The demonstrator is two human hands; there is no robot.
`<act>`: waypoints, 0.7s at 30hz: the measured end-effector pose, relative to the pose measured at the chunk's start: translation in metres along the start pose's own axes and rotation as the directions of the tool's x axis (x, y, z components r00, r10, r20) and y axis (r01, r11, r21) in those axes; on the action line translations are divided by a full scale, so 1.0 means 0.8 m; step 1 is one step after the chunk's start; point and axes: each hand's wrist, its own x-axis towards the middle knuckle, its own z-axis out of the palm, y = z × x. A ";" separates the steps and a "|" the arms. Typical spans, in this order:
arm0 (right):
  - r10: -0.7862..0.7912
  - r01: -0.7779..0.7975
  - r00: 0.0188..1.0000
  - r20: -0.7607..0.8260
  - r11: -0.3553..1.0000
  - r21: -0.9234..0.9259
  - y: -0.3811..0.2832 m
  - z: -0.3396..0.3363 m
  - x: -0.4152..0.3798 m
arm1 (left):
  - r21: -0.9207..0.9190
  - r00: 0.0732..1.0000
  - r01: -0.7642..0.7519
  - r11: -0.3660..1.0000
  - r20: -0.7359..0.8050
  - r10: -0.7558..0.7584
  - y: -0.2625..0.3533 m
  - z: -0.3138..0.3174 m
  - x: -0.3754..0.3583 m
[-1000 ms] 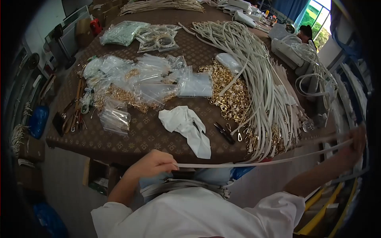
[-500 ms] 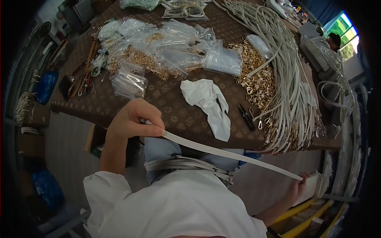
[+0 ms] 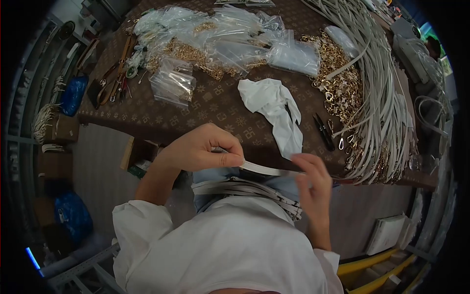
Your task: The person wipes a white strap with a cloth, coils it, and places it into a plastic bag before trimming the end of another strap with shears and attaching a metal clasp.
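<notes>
My left hand (image 3: 208, 147) is closed in a pinch, thumb against fingers, on a white flat strap (image 3: 267, 170) above my lap. From that pinch the strap runs right to my right hand (image 3: 316, 183). The thumb and fingers of my right hand are apart and slightly blurred, with the strap passing between them; the rest of the strap is hidden. Across my lap lies a bundle of pale straps (image 3: 245, 188) with metal ends. A crumpled white cloth (image 3: 274, 110) rests on the table just beyond my hands.
The brown patterned table (image 3: 215, 105) holds clear plastic bags (image 3: 293, 56), gold metal clasps (image 3: 340, 81) and a long heap of pale straps (image 3: 387, 98). Black tweezers (image 3: 324, 132) lie near the front edge. Yellow-edged shelving (image 3: 367, 281) stands low at right.
My right hand has come back from far right toward my left hand, its fingers now apart. The visible strap between the hands is much shorter. The view has shifted slightly.
</notes>
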 end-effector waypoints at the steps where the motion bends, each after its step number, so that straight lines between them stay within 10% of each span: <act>1: 0.068 -0.107 0.977 0.203 0.976 0.191 -0.008 0.018 0.015 | 0.002 1.000 0.003 1.000 0.001 -0.003 0.001 0.003 0.000; 5: 0.217 -0.539 0.803 0.554 0.661 0.522 -0.007 0.036 0.037 | 0.088 0.997 0.081 0.993 -0.005 -0.080 0.018 0.000 -0.016; 21: 0.155 -0.454 0.849 0.505 0.702 0.548 -0.002 0.016 0.024 | 0.156 0.998 0.029 0.987 -0.068 -0.018 0.008 0.011 -0.026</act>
